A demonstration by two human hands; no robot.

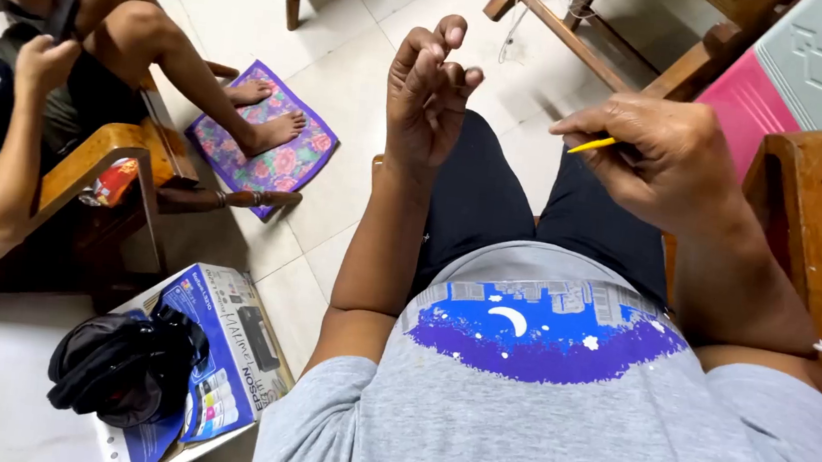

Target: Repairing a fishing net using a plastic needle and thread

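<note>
Nearest, a blue cardboard printer box (217, 363) lies on the floor at left, a black bag (122, 366) resting on it. Above the lap, the right hand (664, 155) pinches a thin yellow stick (592, 145); the left hand (429, 92) is raised, fingers curled together. Farther left, a purple floral mat (292, 164) lies under another person's feet.
</note>
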